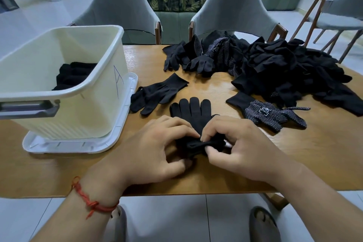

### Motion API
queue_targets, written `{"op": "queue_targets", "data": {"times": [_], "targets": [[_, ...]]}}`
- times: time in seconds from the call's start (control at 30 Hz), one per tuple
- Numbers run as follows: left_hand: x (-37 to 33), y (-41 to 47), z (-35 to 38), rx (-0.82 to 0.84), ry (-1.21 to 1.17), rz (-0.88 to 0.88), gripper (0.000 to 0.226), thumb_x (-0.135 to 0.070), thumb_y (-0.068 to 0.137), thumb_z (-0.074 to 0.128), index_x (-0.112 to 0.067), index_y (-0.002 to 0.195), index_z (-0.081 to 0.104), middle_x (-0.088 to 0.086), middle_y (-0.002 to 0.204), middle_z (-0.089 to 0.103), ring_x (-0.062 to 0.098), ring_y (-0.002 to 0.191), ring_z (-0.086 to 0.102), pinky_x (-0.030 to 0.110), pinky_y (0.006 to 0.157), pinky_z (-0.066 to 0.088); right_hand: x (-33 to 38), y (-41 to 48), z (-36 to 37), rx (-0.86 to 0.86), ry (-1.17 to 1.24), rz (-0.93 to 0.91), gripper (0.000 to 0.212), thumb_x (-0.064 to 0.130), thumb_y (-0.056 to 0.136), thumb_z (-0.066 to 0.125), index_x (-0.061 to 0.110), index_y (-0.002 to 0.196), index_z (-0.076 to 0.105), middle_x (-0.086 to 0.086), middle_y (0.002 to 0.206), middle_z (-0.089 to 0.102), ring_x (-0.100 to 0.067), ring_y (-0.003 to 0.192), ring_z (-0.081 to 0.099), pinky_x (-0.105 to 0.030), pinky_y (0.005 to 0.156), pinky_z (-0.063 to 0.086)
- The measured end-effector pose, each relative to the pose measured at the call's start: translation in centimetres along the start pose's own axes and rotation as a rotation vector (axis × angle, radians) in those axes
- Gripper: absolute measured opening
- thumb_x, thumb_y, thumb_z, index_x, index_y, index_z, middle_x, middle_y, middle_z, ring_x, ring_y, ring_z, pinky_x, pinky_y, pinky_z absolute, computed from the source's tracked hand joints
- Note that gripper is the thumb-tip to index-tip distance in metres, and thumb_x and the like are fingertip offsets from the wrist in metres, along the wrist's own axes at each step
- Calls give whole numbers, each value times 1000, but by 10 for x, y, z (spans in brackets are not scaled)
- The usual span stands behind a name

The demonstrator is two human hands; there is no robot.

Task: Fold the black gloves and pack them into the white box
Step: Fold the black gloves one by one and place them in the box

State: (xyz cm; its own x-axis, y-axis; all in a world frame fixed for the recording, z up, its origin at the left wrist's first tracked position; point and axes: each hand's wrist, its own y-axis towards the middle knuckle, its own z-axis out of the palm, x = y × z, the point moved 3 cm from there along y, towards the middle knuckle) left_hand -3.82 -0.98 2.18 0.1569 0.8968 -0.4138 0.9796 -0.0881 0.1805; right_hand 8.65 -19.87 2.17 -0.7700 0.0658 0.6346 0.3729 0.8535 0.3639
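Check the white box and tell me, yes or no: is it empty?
No, black gloves lie inside the white box, showing above its near rim.

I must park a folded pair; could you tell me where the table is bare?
Bare wood: right of the right hand, nearer than the dotted glove, and between the white box and the glove pile. Far right is crowded.

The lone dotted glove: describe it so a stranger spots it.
Start at the glove pile on the table's right. At its near edge the dotted glove lies alone. Unlike the plain gloves nearby, it shows white dots and a square logo.
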Motion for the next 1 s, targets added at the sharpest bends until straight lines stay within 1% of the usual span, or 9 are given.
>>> {"op": "queue_targets", "data": {"times": [0.1, 0.23, 0.37, 0.57, 0.67, 0.73, 0.8, 0.87, 1.0], "targets": [[1, 4, 5, -101, 12, -9, 27, -42, 95, 65, -43, 122, 69, -28, 125, 61, 5, 118, 56, 35, 95, 51, 2, -2, -6, 29, 8, 17, 17, 26, 89, 77, 29, 105, 73, 11, 104, 72, -18, 101, 69, -40, 81, 56], [2, 7, 9, -164, -78, -49, 17, -35, 99, 62, -37, 113, 71, -23, 108, 68, 10, 106, 60, 37, 85, 53, 0, -4, -10, 171, -137, 32, 57, 52, 85, 85, 40, 136, 62, 22, 130, 63, -8, 123, 62, -31, 94, 55], [-1, 6, 5, -163, -191, -105, 17, -45, 98, 61, -39, 110, 72, -14, 93, 69, 11, 97, 63, 40, 78, 52, -10, -4, -10, 81, -188, 22, 30, 28, 93, 78, 35, 122, 73, 20, 109, 72, -8, 105, 68, -38, 86, 57], [-10, 5, -3, -17, -393, -200, 20, -45, 101, 64, -39, 117, 76, 0, 86, 70, 26, 70, 59, 41, 65, 50, -12, -8, -23, 149, 18, 181, 12, 32, 100, 74, 39, 109, 79, 4, 88, 77, -18, 80, 72, -48, 73, 56], [-10, 6, -4, 46, -496, -285, 27, -50, 103, 62, -35, 122, 75, 4, 93, 75, 35, 76, 64, 38, 69, 51, -14, -7, -22, 138, 128, 290, 9, 35, 99, 76, 34, 106, 81, -2, 89, 78, -25, 87, 73, -52, 82, 58], [-12, 8, -5, 47, -525, -306, 26, -48, 104, 61, -40, 126, 73, -6, 105, 79, 23, 93, 73, 44, 87, 57, -14, -5, -18, 129, 247, 351, 14, 34, 98, 77, 36, 112, 82, 1, 99, 81, -20, 99, 77, -53, 96, 59], [-9, 10, -3, -11, -546, -357, 24, -43, 104, 63, -42, 127, 69, -10, 103, 79, 16, 87, 74, 45, 81, 57, -15, -1, -15, 109, 323, 404, 19, 32, 98, 78, 36, 116, 81, 5, 105, 82, -16, 104, 78, -51, 102, 58], [-6, 13, -1, -86, -535, -443, 37, -46, 99, 69, -45, 133, 56, -14, 96, 79, 2, 72, 68, 35, 70, 52, -17, 3, -15, 55, 319, 444, 16, 29, 98, 77, 35, 113, 81, 11, 100, 82, -8, 98, 78, -41, 98, 60], [-1, 17, 5, -232, -512, -543, 64, -41, 90, 80, -42, 143, 44, -16, 95, 74, 3, 71, 66, 28, 72, 49, -27, 7, -11, -129, 78, 516, 13, 47, 90, 82, 38, 99, 79, 10, 83, 75, -1, 66, 65, -26, 68, 50]]}}
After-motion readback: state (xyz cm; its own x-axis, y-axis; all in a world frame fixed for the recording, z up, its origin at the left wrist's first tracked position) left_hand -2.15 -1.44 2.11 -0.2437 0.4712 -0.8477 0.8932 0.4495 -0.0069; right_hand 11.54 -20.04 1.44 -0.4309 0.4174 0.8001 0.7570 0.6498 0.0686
